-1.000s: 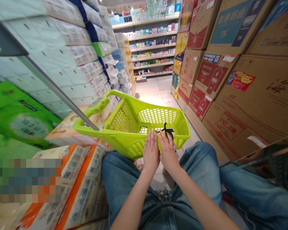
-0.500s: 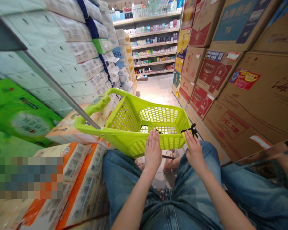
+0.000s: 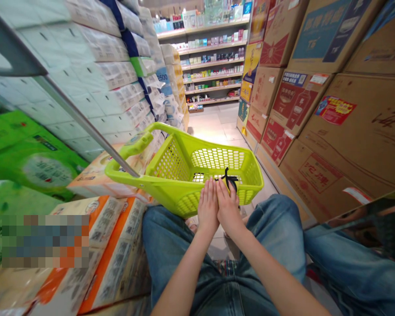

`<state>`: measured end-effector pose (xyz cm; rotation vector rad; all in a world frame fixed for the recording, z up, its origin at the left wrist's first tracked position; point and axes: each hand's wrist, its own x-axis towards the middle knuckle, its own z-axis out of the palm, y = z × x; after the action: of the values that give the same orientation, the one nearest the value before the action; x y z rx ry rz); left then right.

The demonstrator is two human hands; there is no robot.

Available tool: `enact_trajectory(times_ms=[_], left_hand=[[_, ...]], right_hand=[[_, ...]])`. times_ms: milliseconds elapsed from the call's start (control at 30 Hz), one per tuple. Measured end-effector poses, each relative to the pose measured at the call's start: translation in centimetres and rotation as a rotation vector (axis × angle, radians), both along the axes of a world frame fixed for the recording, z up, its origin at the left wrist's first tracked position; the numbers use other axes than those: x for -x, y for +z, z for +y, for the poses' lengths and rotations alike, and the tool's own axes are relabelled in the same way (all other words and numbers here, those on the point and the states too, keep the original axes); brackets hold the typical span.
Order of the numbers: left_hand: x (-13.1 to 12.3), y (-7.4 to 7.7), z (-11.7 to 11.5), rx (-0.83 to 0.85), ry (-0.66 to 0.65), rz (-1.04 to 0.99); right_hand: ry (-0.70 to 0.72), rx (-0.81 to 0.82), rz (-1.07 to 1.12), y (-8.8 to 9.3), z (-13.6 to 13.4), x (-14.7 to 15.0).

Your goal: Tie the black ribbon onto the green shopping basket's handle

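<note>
A lime-green shopping basket (image 3: 181, 188) with perforated walls stands in front of my knees. My left hand (image 3: 208, 208) lies at its near rim, fingers straight and close together, thumb hidden. Right beside it, touching or almost touching, is my right hand (image 3: 228, 208), its fingers laid over a small yellow and black item (image 3: 232, 184) with a black cord (image 3: 227, 173). That item is mostly covered, so its kind is unclear. The cord sticks up over the inside of the basket. No goods show in the visible part of the basket.
Stacked tissue packs (image 3: 112, 74) rise on the left, with green packages (image 3: 42, 162) and orange-edged packs (image 3: 98, 245) nearer me. Cardboard cartons (image 3: 349, 131) wall the right side. Shelves (image 3: 213, 61) stand beyond the tiled floor. A grey metal pole (image 3: 85, 123) slants from the basket's handle end.
My right hand has moved left along the basket's near rim, carrying the yellow and black item, until it is beside my left hand. My left hand has hardly moved.
</note>
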<state>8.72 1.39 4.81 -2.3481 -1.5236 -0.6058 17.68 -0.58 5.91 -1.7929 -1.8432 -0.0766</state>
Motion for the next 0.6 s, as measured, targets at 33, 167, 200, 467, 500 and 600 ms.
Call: enact_trajectory(times_ms=[33,167,200,467,500,600], left_hand=[[0.0,0.0,0.0,0.003,0.0,0.005],[-0.2,0.2,-0.3,0.034,-0.006,-0.016],[-0.2,0.3,-0.3,0.04,-0.01,-0.025],[-0.1,0.5,-0.4,0.058,-0.045,-0.069],[0.0,0.5,-0.4,0.057,-0.046,-0.068],[0.0,0.4,-0.5,0.053,-0.045,-0.058]], right_hand=[[0.025,-0.001,0.006,0.1,-0.1,-0.1],[0.11,-0.025,0.009,-0.3,-0.9,-2.5],[0.112,-0.033,0.008,-0.6,-1.1,-3.4],[-0.017,-0.13,0.037,-3.2,-2.2,-10.9],[-0.02,-0.137,0.036,-3.5,-2.3,-11.5],[-0.025,-0.157,0.071,-3.9,-2.1,-11.9]])
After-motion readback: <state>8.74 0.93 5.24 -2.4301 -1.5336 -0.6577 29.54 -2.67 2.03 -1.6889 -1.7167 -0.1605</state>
